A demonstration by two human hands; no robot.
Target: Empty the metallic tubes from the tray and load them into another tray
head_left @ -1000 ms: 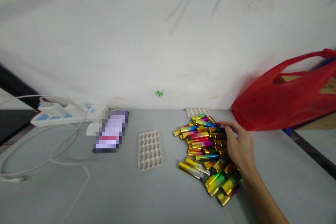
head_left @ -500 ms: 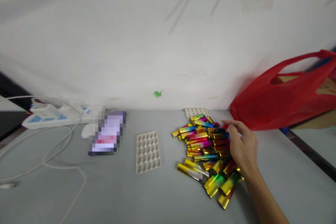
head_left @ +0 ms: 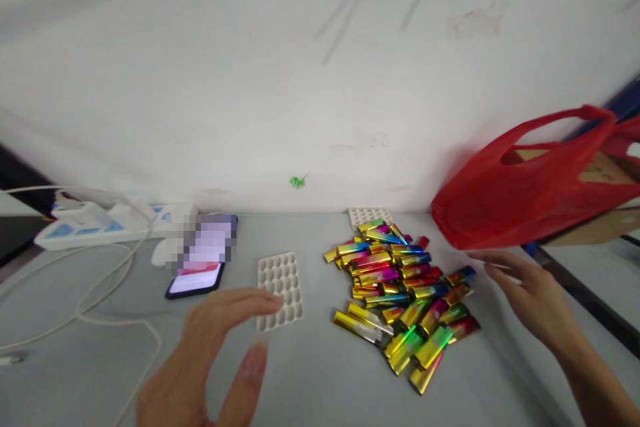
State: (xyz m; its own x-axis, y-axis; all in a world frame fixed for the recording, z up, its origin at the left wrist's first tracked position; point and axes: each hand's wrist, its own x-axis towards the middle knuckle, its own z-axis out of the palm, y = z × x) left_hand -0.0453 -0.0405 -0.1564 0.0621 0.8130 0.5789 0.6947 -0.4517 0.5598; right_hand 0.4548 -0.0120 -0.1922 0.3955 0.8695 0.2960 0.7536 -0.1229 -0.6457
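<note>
My left hand [head_left: 215, 353] reaches in from the bottom, thumb and fingers apart and holding nothing. Its fingertips hover over the near part of a pale tray [head_left: 277, 280] with rows of oval pockets, all bare where they show; I cannot tell whether they touch it. Right of the tray lies a loose pile of shiny metallic lighters [head_left: 395, 273] in gold, pink, blue, green and red. To the right of that pile is my right hand [head_left: 525, 287], fingers loosely spread with nothing in them. A second pocketed tray [head_left: 370, 216] sits behind the pile, partly covered by it.
A red plastic bag [head_left: 520, 193] holding cardboard stands at the back right. On the left are a phone [head_left: 203, 257], a white power strip [head_left: 100, 227] and a looping white cable [head_left: 113, 280]. A white wall [head_left: 250, 80] closes off the grey table [head_left: 310, 373] at the back.
My left hand has come into view over the pale tray. My right hand has moved right, off the lighters, and its fingers have loosened; lighters it covered now show. The view has shifted slightly.
</note>
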